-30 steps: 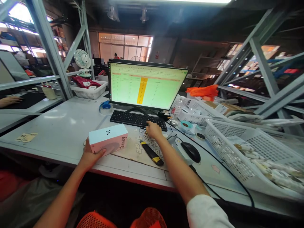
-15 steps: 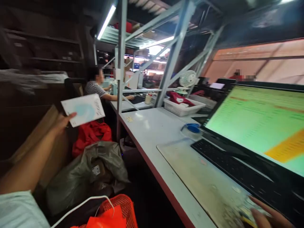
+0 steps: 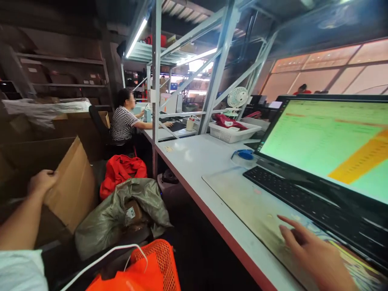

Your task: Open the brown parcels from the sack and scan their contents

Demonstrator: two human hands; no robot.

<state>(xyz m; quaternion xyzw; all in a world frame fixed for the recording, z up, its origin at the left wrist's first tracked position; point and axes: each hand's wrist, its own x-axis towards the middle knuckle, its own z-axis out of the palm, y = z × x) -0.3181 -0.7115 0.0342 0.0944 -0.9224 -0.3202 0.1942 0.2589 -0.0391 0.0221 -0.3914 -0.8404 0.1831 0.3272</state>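
Observation:
My left hand [image 3: 42,182] is at the left with its fingers curled closed, beside the raised flap of a cardboard box [image 3: 71,188]. What it holds, if anything, is hidden; the white printed sheet is out of sight. Over the desk mat [image 3: 239,202], my right hand [image 3: 315,254] hovers or rests with fingers stretched and apart, holding nothing. Just beyond it lies a black keyboard [image 3: 291,202], below a monitor [image 3: 330,141] showing a green table with an orange band.
An orange basket [image 3: 171,262], a grey-green plastic bag [image 3: 100,226] and a red bag [image 3: 121,173] sit left of the desk [image 3: 188,161]. On it stand a white basket [image 3: 233,135] and blue tape roll [image 3: 245,154]. A person in stripes [image 3: 123,123] sits beyond the metal frame [image 3: 155,81].
The white sheet has left my left hand, which has moved down and left to the cardboard. My right hand has come further into view over the mat.

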